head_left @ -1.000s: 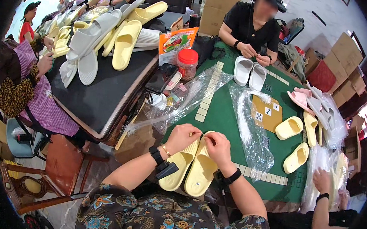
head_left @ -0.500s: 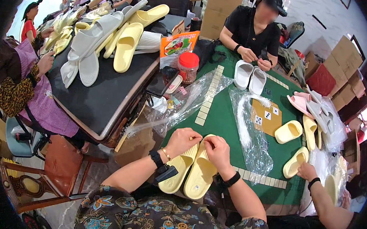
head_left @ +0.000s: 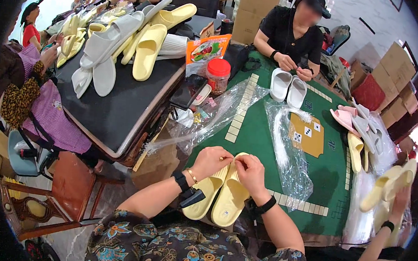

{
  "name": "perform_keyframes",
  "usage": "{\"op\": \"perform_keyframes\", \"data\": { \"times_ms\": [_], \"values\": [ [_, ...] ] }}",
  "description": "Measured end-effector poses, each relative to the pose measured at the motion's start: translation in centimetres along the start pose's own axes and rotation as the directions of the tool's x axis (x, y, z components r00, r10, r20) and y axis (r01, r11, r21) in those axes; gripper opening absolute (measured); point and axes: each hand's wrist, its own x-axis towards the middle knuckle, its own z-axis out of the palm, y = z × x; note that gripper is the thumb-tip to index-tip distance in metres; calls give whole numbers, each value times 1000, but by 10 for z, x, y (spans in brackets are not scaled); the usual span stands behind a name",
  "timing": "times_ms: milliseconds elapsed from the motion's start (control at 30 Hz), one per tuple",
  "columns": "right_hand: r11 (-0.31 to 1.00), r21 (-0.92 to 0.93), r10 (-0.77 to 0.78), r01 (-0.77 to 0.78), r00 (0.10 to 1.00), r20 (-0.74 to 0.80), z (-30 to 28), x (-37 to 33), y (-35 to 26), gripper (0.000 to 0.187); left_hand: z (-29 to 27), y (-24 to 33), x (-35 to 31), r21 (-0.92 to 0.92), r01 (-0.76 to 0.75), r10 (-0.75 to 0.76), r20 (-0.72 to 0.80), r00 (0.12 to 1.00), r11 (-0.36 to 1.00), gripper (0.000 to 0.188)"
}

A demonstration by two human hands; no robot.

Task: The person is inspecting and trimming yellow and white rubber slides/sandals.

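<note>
A pair of pale yellow slide slippers [head_left: 227,208] lies side by side at the near edge of the green table, toes pointing away from me. Over their straps my left hand [head_left: 211,162] is closed, with thumb and finger pinched together. Close by on its right, my right hand [head_left: 250,171] is also pinched, above the right slipper's strap. Whatever thin thing sits between the fingertips is too small to make out. A clear plastic bag of thin white strands [head_left: 281,145] lies just beyond my right hand.
On the dark table [head_left: 107,128] at left, yellow and grey slippers are piled. A red-lidded jar [head_left: 217,77] stands by an orange pouch [head_left: 207,53]. Across from me, a person works over white slippers [head_left: 288,88]. At right, a co-worker's hand [head_left: 400,202] holds yellow slippers [head_left: 390,187].
The co-worker at right has lifted the yellow slippers off the green table and moved them rightward. My hands remain pinched over my pair, nearly unmoved. The view has shifted slightly.
</note>
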Motion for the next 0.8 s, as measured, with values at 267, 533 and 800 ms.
{"op": "perform_keyframes", "data": {
  "times_ms": [267, 533, 800],
  "values": [
    [1000, -15, 27, -27, 999, 22, -2, 0, 1, 5, -1, 2, -1, -88, 54, -50, 54, 997, 995, 18],
    [998, 55, 4, -5, 1000, 8, 1, -3, 7, 4, -1, 2, 1, -88, 72, -63, 105, 993, 994, 18],
    [994, 54, -94, 94, 996, 1, 2, -1, 10, 2, 7, 2, -2, -96, 3, 2, 54, 999, 995, 21]
  ]
}}
